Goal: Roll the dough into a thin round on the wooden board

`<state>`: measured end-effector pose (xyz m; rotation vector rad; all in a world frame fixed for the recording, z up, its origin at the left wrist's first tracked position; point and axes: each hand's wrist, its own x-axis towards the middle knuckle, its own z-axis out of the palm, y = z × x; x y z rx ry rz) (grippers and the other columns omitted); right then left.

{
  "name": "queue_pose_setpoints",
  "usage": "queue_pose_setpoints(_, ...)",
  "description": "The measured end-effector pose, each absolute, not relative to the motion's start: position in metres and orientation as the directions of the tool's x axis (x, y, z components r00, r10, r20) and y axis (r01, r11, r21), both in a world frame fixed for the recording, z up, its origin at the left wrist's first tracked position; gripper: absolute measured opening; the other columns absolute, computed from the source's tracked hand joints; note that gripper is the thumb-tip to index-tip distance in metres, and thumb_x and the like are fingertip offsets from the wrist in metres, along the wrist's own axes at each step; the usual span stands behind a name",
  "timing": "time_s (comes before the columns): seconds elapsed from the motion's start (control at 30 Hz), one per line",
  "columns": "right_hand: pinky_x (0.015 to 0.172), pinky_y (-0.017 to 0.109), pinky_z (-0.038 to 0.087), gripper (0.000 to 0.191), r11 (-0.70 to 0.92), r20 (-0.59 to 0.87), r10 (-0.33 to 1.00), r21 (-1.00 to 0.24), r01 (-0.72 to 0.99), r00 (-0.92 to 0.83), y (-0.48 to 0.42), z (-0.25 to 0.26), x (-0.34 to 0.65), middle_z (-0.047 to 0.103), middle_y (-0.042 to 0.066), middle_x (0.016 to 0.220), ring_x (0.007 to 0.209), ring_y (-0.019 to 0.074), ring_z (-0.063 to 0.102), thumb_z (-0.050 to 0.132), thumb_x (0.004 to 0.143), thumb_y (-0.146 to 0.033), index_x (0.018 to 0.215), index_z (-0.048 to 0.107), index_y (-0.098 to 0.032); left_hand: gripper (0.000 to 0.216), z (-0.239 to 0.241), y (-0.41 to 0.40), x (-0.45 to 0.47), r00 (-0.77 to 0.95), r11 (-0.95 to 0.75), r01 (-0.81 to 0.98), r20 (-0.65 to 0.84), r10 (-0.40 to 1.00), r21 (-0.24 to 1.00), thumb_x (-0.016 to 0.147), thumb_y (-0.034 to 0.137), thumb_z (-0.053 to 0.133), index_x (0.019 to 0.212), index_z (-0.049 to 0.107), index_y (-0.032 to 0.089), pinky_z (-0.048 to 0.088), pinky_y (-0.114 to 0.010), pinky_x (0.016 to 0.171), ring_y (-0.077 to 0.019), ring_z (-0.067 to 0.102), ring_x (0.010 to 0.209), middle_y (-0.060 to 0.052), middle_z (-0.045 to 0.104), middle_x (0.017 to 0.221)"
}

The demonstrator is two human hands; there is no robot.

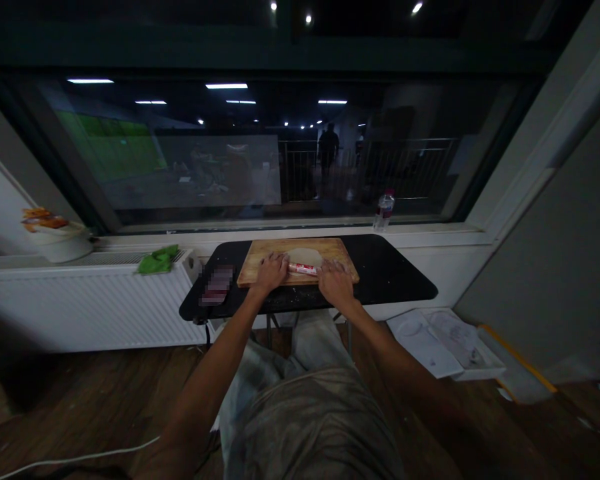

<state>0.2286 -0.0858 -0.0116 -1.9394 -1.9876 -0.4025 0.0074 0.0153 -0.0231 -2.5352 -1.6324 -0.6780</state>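
A wooden board (pixel 340 252) lies on a small black table (pixel 390 273). On the board sits a flat round of pale dough (pixel 305 256). Across its near edge lies a red and white cylinder (pixel 303 269), used like a rolling pin. My left hand (pixel 271 270) rests palm down on the cylinder's left end, fingers stretched flat. My right hand (pixel 334 280) presses on its right end, fingers also laid flat. Both forearms reach forward from the bottom of the view.
A plastic water bottle (pixel 384 210) stands on the windowsill behind the table. A green cloth (pixel 159 260) lies on the white radiator at left, near a white bowl (pixel 60 241). White trays (pixel 443 341) sit on the wooden floor at right. A dark window fills the back.
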Motion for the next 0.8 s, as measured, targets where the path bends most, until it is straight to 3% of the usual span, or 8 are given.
queue_pose_setpoints(0.23,0.133,0.055,0.033,0.061,0.076,0.288,0.955,-0.004,0.997,-0.072,-0.038,0.017,0.248,0.071,0.017,0.159,0.155,0.0376,0.056,0.027,0.122,-0.041,0.152,0.073,-0.014,0.053,-0.028,0.02,0.006,0.332,-0.442,0.875,0.421,0.844,0.197,0.122,0.037,0.03,0.148,0.073,0.021,0.047,-0.051,0.128,-0.0319,0.059,0.148,-0.012,0.071,0.157)
queue_pose_setpoints(0.43,0.139,0.059,0.024,0.063,0.071,0.131,0.989,-0.031,0.997,-0.067,0.002,0.033,0.251,0.061,0.016,0.17,0.163,0.0373,0.049,0.025,0.123,-0.041,0.164,0.065,-0.015,0.052,-0.035,0.023,0.006,0.321,-0.451,0.864,0.446,0.835,0.223,0.122,0.036,0.031,0.153,0.069,0.018,0.044,-0.052,0.132,-0.0314,0.057,0.154,-0.013,0.069,0.161)
queue_pose_setpoints(0.6,0.14,0.064,0.023,0.064,0.097,0.104,0.99,-0.032,0.995,-0.093,0.02,0.037,0.253,0.051,0.013,0.179,0.166,0.0375,0.043,0.028,0.123,-0.047,0.173,0.054,-0.018,0.047,-0.038,0.011,0.005,0.299,-0.44,0.867,0.461,0.836,0.234,0.122,0.037,0.034,0.143,0.073,0.02,0.044,-0.055,0.131,-0.0326,0.057,0.155,-0.014,0.074,0.152)
queue_pose_setpoints(0.8,0.135,0.054,0.034,0.054,0.162,0.117,0.98,0.016,0.987,-0.163,0.012,0.031,0.26,0.07,0.017,0.161,0.157,0.0353,0.055,0.034,0.122,-0.037,0.148,0.077,-0.017,0.042,-0.039,-0.017,0.003,0.327,-0.484,0.848,0.507,0.798,0.215,0.121,0.038,0.04,0.145,0.071,0.022,0.043,-0.055,0.132,-0.0324,0.057,0.157,-0.012,0.071,0.159)
